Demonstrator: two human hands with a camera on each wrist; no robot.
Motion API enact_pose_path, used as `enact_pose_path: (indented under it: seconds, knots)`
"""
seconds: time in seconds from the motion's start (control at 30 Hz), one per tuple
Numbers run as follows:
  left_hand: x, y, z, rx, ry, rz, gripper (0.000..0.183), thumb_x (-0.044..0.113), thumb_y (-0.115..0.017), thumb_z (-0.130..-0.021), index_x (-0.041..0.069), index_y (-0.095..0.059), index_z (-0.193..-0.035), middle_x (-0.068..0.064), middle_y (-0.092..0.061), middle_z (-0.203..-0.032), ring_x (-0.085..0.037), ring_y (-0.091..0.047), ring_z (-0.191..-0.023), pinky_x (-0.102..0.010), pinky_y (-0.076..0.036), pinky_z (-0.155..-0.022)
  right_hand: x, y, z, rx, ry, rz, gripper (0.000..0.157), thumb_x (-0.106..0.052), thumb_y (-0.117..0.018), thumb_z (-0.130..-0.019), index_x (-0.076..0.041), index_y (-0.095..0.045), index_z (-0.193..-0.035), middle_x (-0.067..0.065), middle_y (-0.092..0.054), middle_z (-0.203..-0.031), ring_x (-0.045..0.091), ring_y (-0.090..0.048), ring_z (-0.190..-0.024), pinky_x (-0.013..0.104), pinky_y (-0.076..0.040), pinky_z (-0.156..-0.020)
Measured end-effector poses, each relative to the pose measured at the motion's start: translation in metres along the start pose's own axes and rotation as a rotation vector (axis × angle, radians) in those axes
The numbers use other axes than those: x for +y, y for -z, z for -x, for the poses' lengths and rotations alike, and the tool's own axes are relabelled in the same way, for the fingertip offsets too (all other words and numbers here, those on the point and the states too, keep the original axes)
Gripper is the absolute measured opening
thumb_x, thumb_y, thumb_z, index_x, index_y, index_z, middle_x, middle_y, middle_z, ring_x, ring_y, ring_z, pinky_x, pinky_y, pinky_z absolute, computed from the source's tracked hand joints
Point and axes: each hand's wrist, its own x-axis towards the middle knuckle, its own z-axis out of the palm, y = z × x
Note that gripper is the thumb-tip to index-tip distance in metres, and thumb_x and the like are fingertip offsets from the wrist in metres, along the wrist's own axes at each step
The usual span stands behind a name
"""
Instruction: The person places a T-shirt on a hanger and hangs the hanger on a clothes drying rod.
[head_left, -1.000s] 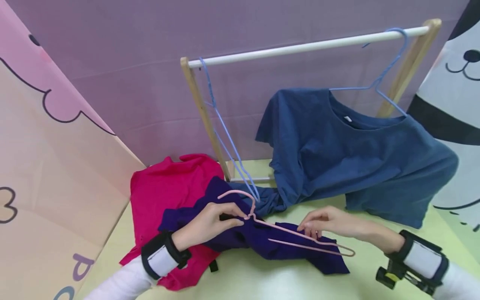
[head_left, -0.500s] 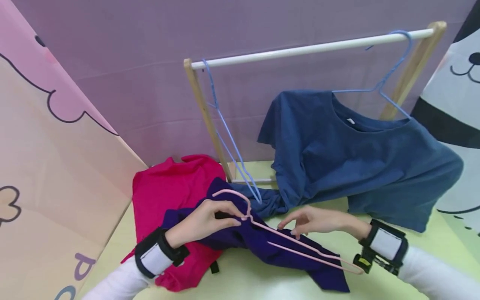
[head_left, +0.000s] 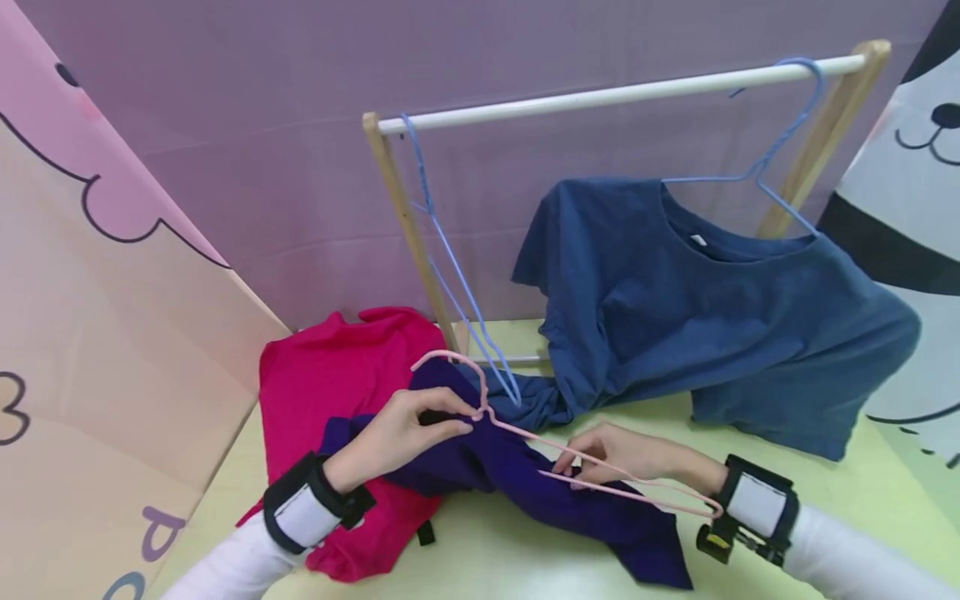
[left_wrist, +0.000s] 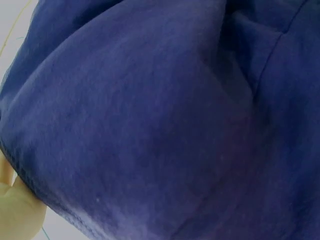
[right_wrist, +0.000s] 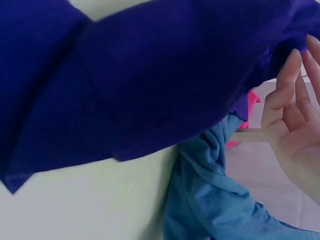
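Note:
My left hand [head_left: 405, 433] pinches a pink clothes hanger [head_left: 517, 431] at the base of its hook, over a crumpled dark purple shirt [head_left: 480, 467]. The hanger's long arms point right, across the shirt and in front of my right hand [head_left: 622, 454]. The curled thumb and fingers of that right hand pinch the shirt's upper edge. From the right wrist view, its fingertips meet the purple cloth at the upper right. Purple fabric [left_wrist: 140, 120] fills most of the left wrist view, hiding nearly all of the left hand.
A red garment [head_left: 337, 375] lies beneath the purple shirt at left. Behind stands a rack with a white rail [head_left: 600, 100]. A bare blue hanger [head_left: 450, 250] hangs at its left end, a blue T-shirt [head_left: 675, 317] on another hanger at its right. Patterned panels [head_left: 112, 292] flank the table.
My right hand has moved left and reached the purple shirt's edge behind the hanger, closing its fingers there. The left hand has carried the hanger slightly left and up.

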Motion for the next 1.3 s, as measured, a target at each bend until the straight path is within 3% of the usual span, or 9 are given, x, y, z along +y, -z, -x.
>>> enact_pose_path:
  seconds: [0.17, 0.3, 0.4, 0.5, 0.6, 0.73, 0.97, 1.13, 1.3]
  knots:
    - [-0.003, -0.001, 0.002, 0.065, -0.019, -0.004, 0.016, 0.010, -0.063, -0.081, 0.009, -0.066, -0.096, 0.000, -0.066, -0.092, -0.010, -0.060, -0.087, -0.023, -0.047, -0.071, -0.006, -0.007, 0.007, 0.030, 0.036, 0.099, 0.011, -0.010, -0.060, -0.084, -0.003, -0.063, -0.091, -0.006, -0.056, -0.072, -0.007, -0.044, -0.060, 0.013, -0.039, -0.048]
    - [-0.005, -0.001, 0.004, 0.105, -0.014, -0.012, 0.015, 0.008, -0.064, -0.080, 0.008, -0.066, -0.095, 0.000, -0.066, -0.092, -0.010, -0.060, -0.089, -0.024, -0.047, -0.075, -0.014, -0.014, 0.015, 0.056, 0.083, 0.148, 0.003, -0.008, -0.059, -0.083, -0.007, -0.058, -0.081, 0.001, -0.053, -0.069, -0.005, -0.043, -0.063, 0.016, -0.042, -0.050]
    - [-0.006, 0.000, 0.006, 0.126, -0.003, -0.023, 0.016, 0.008, -0.064, -0.080, 0.009, -0.066, -0.096, 0.001, -0.066, -0.092, -0.009, -0.059, -0.089, -0.024, -0.046, -0.075, -0.012, -0.018, 0.025, 0.096, -0.010, 0.133, 0.004, -0.011, -0.059, -0.084, -0.008, -0.057, -0.084, -0.002, -0.053, -0.067, -0.005, -0.044, -0.061, 0.018, -0.041, -0.048]
    - [-0.008, 0.000, 0.008, 0.136, 0.016, -0.027, 0.017, 0.009, -0.063, -0.081, 0.010, -0.066, -0.097, 0.003, -0.065, -0.092, -0.009, -0.059, -0.088, -0.023, -0.046, -0.073, -0.005, -0.022, 0.038, 0.167, -0.075, 0.251, 0.005, -0.017, -0.060, -0.084, -0.014, -0.056, -0.085, -0.011, -0.051, -0.067, -0.005, -0.045, -0.059, 0.018, -0.039, -0.050]
    - [-0.010, -0.001, 0.010, 0.146, 0.028, -0.032, 0.017, 0.010, -0.063, -0.081, 0.010, -0.066, -0.098, 0.003, -0.065, -0.092, -0.009, -0.059, -0.087, -0.023, -0.046, -0.073, 0.001, -0.025, 0.049, 0.275, -0.052, 0.402, 0.006, -0.019, -0.060, -0.085, -0.020, -0.054, -0.084, -0.015, -0.050, -0.072, -0.004, -0.046, -0.065, 0.017, -0.040, -0.053]
    - [-0.012, -0.001, 0.012, 0.177, 0.036, -0.037, 0.016, 0.010, -0.062, -0.082, 0.008, -0.066, -0.097, 0.000, -0.066, -0.092, -0.008, -0.059, -0.084, -0.022, -0.047, -0.072, -0.001, -0.030, 0.061, 0.456, -0.011, 0.517, 0.004, -0.012, -0.060, -0.084, -0.016, -0.058, -0.086, -0.010, -0.052, -0.080, -0.003, -0.048, -0.067, 0.018, -0.042, -0.052]
    - [-0.014, 0.002, 0.015, 0.198, 0.123, -0.026, 0.017, 0.012, -0.061, -0.083, 0.007, -0.066, -0.098, -0.003, -0.065, -0.089, -0.007, -0.057, -0.075, -0.022, -0.046, -0.064, -0.009, -0.027, 0.082, 0.770, 0.030, 0.822, 0.027, 0.003, -0.070, -0.068, -0.014, -0.062, -0.087, -0.006, -0.060, -0.085, 0.002, -0.054, -0.074, 0.016, -0.043, -0.061]
    - [-0.019, 0.004, 0.018, 0.172, 0.176, -0.008, 0.017, 0.014, -0.060, -0.084, 0.009, -0.066, -0.099, 0.000, -0.064, -0.089, -0.008, -0.055, -0.073, -0.022, -0.045, -0.062, -0.015, -0.016, 0.092, 0.801, 0.110, 0.807, 0.031, 0.009, -0.067, -0.069, -0.015, -0.059, -0.087, -0.009, -0.056, -0.087, 0.000, -0.052, -0.080, 0.010, -0.039, -0.070]
    - [-0.021, -0.002, 0.020, 0.143, 0.170, 0.008, 0.016, 0.015, -0.060, -0.084, 0.012, -0.066, -0.098, 0.002, -0.064, -0.089, -0.007, -0.055, -0.073, -0.022, -0.045, -0.061, -0.026, -0.008, 0.092, 0.808, 0.172, 0.808, 0.012, -0.002, -0.061, -0.081, -0.012, -0.061, -0.088, -0.007, -0.056, -0.088, 0.000, -0.052, -0.084, 0.010, -0.038, -0.075]
